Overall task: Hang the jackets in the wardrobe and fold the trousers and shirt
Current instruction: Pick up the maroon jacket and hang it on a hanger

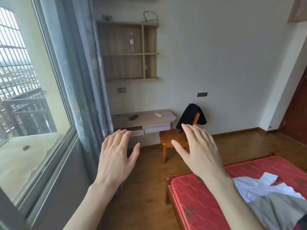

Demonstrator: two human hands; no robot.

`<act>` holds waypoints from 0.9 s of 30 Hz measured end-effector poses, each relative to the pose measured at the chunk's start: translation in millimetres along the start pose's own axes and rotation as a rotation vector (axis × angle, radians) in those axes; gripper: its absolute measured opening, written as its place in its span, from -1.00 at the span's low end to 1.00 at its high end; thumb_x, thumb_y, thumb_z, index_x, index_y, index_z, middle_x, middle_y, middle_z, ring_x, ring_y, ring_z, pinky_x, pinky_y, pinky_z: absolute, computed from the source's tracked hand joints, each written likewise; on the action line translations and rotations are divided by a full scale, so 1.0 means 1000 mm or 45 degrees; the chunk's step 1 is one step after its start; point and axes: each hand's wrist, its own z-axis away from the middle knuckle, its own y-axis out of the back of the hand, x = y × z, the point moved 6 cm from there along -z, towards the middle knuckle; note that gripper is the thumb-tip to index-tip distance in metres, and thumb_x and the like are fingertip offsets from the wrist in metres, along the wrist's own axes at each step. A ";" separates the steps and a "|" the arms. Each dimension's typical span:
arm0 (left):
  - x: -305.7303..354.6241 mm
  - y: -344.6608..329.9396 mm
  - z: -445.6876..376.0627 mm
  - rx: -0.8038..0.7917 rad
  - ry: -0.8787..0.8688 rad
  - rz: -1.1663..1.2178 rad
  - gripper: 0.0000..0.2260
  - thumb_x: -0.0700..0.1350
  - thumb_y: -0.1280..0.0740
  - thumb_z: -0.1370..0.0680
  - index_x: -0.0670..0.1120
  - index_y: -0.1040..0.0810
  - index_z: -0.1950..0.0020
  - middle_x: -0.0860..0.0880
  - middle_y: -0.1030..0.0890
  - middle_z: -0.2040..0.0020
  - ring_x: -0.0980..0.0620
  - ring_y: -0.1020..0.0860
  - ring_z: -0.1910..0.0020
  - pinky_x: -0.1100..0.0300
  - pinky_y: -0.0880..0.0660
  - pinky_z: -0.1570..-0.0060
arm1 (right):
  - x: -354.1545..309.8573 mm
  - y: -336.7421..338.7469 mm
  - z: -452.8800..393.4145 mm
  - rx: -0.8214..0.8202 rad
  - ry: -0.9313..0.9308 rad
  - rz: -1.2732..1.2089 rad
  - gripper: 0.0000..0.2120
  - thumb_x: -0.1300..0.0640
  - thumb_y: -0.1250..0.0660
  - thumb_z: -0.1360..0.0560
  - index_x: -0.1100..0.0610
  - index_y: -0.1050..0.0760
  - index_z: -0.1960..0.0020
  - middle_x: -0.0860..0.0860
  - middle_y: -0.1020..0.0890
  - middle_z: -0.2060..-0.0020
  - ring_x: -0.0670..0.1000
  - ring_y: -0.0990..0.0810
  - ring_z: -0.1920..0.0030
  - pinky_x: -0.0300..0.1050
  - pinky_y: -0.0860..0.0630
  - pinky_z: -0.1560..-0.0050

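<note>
Here, we read no writing or brand anywhere. We hold left hand [116, 156] and right hand [198, 151] out in front, palms down, fingers straight and spread, gripping nothing. Black jacket [191, 116] drapes over back of orange wooden chair [172, 138] by wall-mounted desk [146, 118], well apart from hands. White shirt [259, 185] lies crumpled on red mattress [199, 196], touching grey garment [280, 206], likely trousers.

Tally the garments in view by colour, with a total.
Black: 1, the black garment draped over the wooden chair.
White: 1, the white garment on the red mattress.
Grey: 1, the grey garment beside it.
Total: 3
</note>
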 end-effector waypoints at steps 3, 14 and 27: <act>-0.004 -0.032 -0.046 0.002 0.014 0.049 -0.59 0.12 -0.31 -0.66 -0.08 -0.55 -0.42 -0.05 -0.59 -0.39 -0.10 -0.48 -0.45 -0.06 -0.36 -0.46 | 0.021 -0.026 -0.044 -0.013 -0.045 -0.022 -0.28 -0.38 0.00 -0.66 0.10 -0.34 -0.59 0.06 -0.50 -0.49 0.10 -0.41 -0.53 0.12 -0.34 -0.56; -0.032 -0.135 -0.175 0.009 0.046 0.055 -0.55 0.18 -0.23 -0.67 -0.08 -0.55 -0.42 -0.06 -0.59 -0.39 -0.10 -0.49 -0.45 -0.10 -0.35 -0.48 | 0.064 -0.123 -0.183 -0.036 -0.010 -0.001 -0.24 -0.40 0.06 -0.65 0.11 -0.34 -0.59 0.07 -0.50 -0.49 0.09 -0.42 -0.52 0.09 -0.32 -0.57; -0.117 -0.270 -0.329 -0.063 -0.074 0.115 -0.50 0.19 -0.20 -0.64 -0.10 -0.57 -0.41 -0.08 -0.59 -0.39 -0.12 -0.50 -0.45 -0.11 -0.37 -0.50 | 0.083 -0.255 -0.336 -0.092 -0.101 0.120 -0.24 -0.40 0.05 -0.64 0.09 -0.35 -0.60 0.07 -0.50 -0.50 0.10 -0.43 -0.53 0.11 -0.31 -0.58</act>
